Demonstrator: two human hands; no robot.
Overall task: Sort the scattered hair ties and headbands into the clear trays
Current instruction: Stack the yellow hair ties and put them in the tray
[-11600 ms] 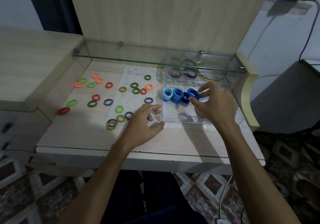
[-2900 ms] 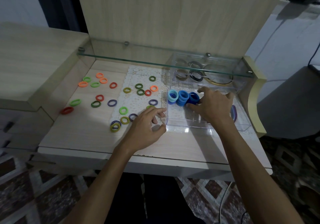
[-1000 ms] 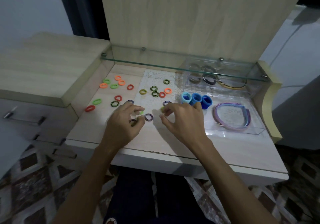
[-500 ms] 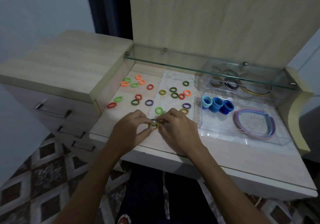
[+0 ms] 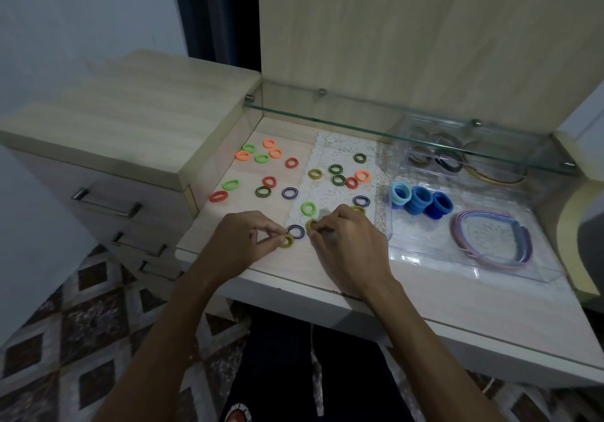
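Centre frame: left hand (image 5: pixel 243 242) pinches an olive-yellow fabric hair tie (image 5: pixel 287 240), right hand (image 5: pixel 343 235) pinches another olive tie (image 5: pixel 312 225). Probably light, squishy; rim pinch works.

Olive hair ties (image 5: pixel 287 240); blue ties (image 5: pixel 421 200); purple-blue headbands (image 5: pixel 490 242).
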